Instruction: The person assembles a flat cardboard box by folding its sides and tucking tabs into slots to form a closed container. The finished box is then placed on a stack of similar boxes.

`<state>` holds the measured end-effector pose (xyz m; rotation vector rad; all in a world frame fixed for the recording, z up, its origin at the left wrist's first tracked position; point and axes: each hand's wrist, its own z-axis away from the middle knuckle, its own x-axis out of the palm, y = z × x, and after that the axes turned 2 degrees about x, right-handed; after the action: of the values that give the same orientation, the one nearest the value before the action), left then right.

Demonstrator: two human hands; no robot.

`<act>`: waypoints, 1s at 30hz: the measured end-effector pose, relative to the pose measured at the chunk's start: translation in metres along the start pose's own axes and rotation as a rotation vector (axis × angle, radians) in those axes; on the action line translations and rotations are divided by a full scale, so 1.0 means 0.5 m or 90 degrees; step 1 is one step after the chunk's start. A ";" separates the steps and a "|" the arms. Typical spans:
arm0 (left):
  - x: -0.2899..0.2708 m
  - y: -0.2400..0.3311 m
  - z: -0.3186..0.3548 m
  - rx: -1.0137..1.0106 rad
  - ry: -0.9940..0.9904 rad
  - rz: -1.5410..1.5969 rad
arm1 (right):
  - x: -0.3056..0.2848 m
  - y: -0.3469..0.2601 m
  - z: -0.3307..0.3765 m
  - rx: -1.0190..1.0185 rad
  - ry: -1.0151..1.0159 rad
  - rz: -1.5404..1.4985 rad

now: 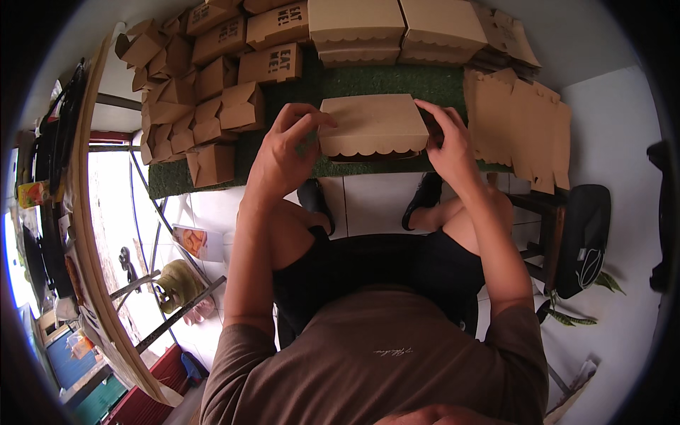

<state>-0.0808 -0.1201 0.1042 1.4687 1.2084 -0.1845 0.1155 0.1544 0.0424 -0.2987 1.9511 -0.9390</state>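
The person is sitting w/ both hands up at a flat brown cardboard box, closed, w/ a scalloped lid edge along its front. The box is sitting at the near edge of the green-covered surface, right in front of the person, approx centred between the knees. The left hand is gripping the box's left side: thumb and forefinger are pinching at the top left corner, other fingers curled beside it. The right hand is holding the right side, fingers bent over the top right corner and pressing on the lid; thumb hidden behind the box edge, so can't tell exactly how it's placing.

Behind the box, at the far edge of the surface, two stacks of closed boxes of the same kind are lying side by side. To the left, a heap of small folded cartons is piling up, some w/ dark print on the side, some open-topped. To the right, a pile of flat unfolded blanks is lying partly over the surface's edge, near but not touching the right hand. Below the surface, white floor tiles and the person's black shoes are showing
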 end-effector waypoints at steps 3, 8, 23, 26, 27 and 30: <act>0.014 0.009 0.024 -0.058 -0.011 0.022 | -0.005 0.003 0.010 0.083 -0.057 -0.079; 0.035 0.001 0.053 -0.164 -0.054 0.076 | -0.006 -0.022 0.016 0.334 -0.101 -0.320; 0.107 0.032 0.114 -0.324 0.040 0.329 | -0.036 -0.049 0.011 0.537 -0.174 -0.395; 0.132 0.023 0.117 -0.341 0.063 0.270 | -0.037 -0.047 0.007 0.540 -0.195 -0.404; 0.137 0.020 0.116 -0.363 0.071 0.261 | -0.036 -0.045 0.004 0.540 -0.199 -0.400; 0.147 0.012 0.110 -0.294 0.112 0.138 | -0.034 -0.040 -0.003 0.540 -0.206 -0.392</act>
<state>-0.0156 -0.1221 0.0393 1.2090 1.1279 0.3580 0.1204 0.1506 0.0679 -0.5157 1.0280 -1.8799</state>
